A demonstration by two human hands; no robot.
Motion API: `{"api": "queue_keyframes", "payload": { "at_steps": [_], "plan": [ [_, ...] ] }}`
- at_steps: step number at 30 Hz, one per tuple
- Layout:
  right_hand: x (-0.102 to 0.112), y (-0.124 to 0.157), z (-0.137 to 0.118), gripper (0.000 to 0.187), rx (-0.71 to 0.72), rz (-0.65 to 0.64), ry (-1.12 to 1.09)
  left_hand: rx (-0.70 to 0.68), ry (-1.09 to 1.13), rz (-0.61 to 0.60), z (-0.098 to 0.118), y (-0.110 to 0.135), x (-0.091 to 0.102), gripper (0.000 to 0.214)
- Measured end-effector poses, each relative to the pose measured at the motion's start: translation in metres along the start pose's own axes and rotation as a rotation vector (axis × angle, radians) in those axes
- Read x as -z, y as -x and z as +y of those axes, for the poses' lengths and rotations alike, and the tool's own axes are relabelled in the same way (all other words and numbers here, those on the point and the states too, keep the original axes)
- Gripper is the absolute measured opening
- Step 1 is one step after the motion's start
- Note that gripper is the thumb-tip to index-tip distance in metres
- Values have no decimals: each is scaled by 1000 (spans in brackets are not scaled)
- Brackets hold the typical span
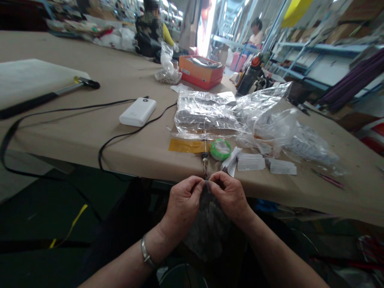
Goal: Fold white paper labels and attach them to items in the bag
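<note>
My left hand (182,204) and my right hand (230,197) meet just below the table's front edge. Both pinch the top of a dark grey piece of cloth (210,228) that hangs down between them over my lap. The fingertips of both hands are closed together on its upper edge. Right above them a thin tool with a metal tip (205,158) lies on the table edge, next to a green roll of tape (220,149).
On the brown table (90,132) lie clear plastic bags (234,114), white label strips (251,162), a yellow-brown sheet (184,145), a white power bank (138,111) with a black cable, and an orange box (200,72). Two people sit far back.
</note>
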State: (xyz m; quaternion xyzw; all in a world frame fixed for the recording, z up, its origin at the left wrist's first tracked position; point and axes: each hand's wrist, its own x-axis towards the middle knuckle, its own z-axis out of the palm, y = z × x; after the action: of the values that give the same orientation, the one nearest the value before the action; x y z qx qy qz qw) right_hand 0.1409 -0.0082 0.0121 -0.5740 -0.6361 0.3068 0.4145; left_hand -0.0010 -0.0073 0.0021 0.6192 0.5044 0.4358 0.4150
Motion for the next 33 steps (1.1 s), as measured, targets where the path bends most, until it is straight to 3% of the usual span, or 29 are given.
{"api": "queue_keyframes", "payload": {
  "at_steps": [16, 20, 22, 25, 28, 30, 33],
  "plan": [
    [-3, -1, 2, 10, 22, 40, 22, 46, 51, 7, 1, -7, -1, 16],
    [5, 10, -2, 7, 87, -38, 75, 76, 95, -32, 4, 1, 2, 17],
    [15, 14, -6, 14, 156, -73, 114, 96, 104, -58, 2, 8, 4, 17],
    [33, 7, -12, 22, 317, -1, 266, 124, 97, -78, -10, 13, 6, 18],
    [48, -17, -16, 23, 482, 127, 529, 141, 78, 10, -25, 13, 7, 18],
    [53, -35, -16, 29, 506, 165, 713, 164, 65, 58, -32, 11, 7, 24],
    [54, -53, -10, 33, 459, 107, 861, 191, 59, 31, -32, 12, 8, 21]
  ]
}}
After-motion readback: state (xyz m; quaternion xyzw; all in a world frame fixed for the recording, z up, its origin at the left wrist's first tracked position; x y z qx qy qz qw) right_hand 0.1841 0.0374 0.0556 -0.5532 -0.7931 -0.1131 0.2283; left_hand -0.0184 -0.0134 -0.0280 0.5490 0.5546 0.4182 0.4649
